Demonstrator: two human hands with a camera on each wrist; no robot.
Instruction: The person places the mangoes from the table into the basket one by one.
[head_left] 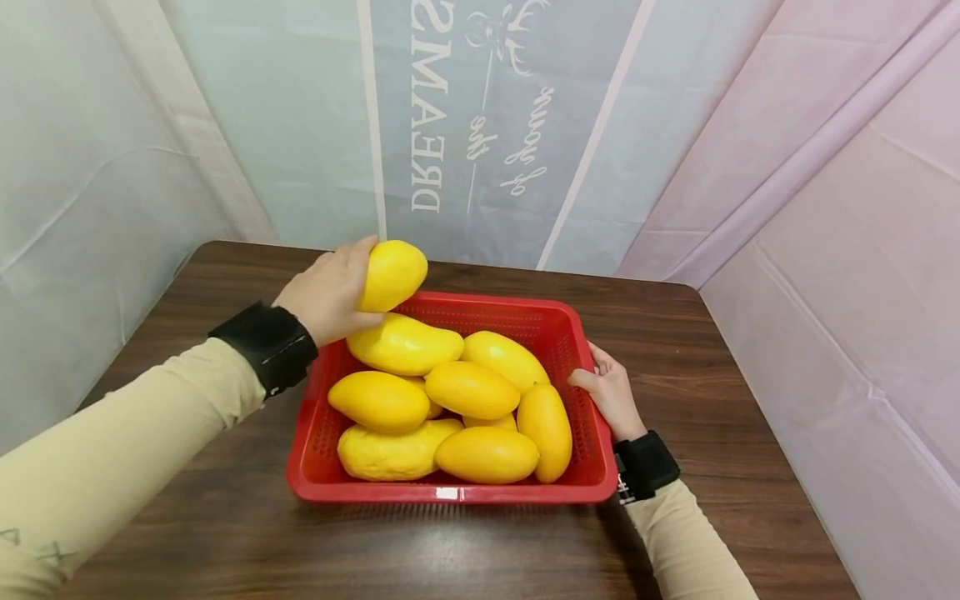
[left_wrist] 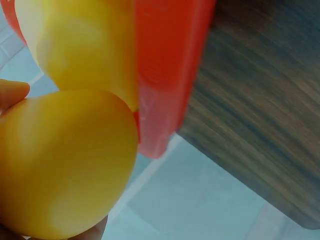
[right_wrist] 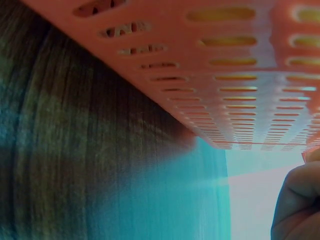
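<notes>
My left hand grips a yellow mango above the far left corner of a red plastic basket. In the left wrist view the held mango fills the lower left, with the thumb against its side. Several more yellow mangoes lie piled in the basket, among them one just under my left hand. My right hand holds the basket's right rim, thumb over the top. In the right wrist view the slotted basket wall spans the top, and part of the right hand shows at the lower right.
The basket stands on a dark wood-grain table. A printed cloth hangs behind the table's far edge, with pale cloth walls at the sides. Black bands circle both wrists.
</notes>
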